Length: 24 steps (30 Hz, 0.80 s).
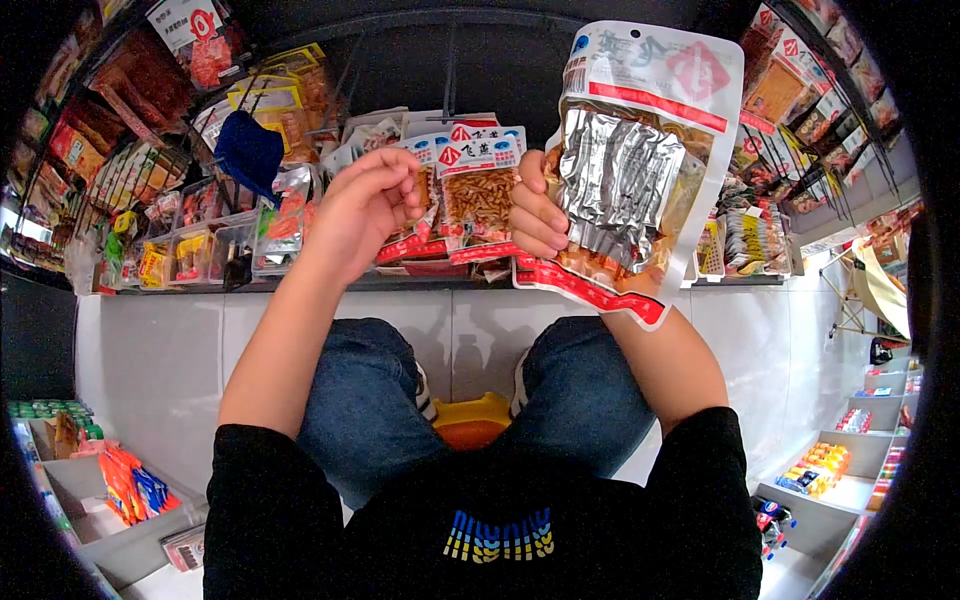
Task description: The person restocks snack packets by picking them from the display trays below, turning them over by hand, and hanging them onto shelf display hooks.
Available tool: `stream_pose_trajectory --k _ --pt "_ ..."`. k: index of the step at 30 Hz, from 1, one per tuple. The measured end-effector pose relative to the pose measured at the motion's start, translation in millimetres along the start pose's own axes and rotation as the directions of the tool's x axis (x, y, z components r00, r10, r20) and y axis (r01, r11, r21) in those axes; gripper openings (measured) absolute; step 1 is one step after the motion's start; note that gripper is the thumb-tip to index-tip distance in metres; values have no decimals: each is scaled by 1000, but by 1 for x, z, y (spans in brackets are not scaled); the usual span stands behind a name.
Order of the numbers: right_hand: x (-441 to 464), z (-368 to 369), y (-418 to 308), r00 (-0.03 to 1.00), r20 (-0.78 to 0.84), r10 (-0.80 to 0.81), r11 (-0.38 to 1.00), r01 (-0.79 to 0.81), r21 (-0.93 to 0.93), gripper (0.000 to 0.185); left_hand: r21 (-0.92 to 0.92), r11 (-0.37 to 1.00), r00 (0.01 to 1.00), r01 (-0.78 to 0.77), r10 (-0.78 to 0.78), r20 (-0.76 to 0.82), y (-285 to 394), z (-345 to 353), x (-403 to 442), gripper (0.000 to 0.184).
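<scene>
My right hand (540,212) grips a large snack bag (625,180) by its left side and holds it raised, its hang hole at the top. Silver foil packing shows through the bag's clear middle, between red and white bands. The fingers of my left hand (370,205) are loosely curled together, with nothing seen in them. It hovers in front of the shelf, left of several packs of brown strip snacks (480,200) with red and white labels. My right forearm is partly hidden behind the bag.
Metal display hooks (450,75) reach out above the packs. A dark blue object (249,155) hangs at left, above clear plastic bins (195,250). Packed shelves curve round both sides. I sit on a low yellow stool (472,412); low shelf units (120,515) stand behind me.
</scene>
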State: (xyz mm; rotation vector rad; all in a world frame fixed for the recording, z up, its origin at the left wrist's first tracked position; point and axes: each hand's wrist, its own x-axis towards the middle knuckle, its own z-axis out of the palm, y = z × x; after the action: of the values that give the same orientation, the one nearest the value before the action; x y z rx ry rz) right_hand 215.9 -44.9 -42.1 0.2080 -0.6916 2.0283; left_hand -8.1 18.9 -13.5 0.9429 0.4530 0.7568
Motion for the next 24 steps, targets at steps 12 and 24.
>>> stream_pose_trajectory --k 12,24 --pt "1 -4 1 1000 8 11 1000 -10 -18 31 114 993 996 -18 28 -89 -2 2 -2 16" --pt "1 2 3 997 -72 -26 998 22 -56 27 129 991 999 -20 27 -47 -2 0 -1 19"
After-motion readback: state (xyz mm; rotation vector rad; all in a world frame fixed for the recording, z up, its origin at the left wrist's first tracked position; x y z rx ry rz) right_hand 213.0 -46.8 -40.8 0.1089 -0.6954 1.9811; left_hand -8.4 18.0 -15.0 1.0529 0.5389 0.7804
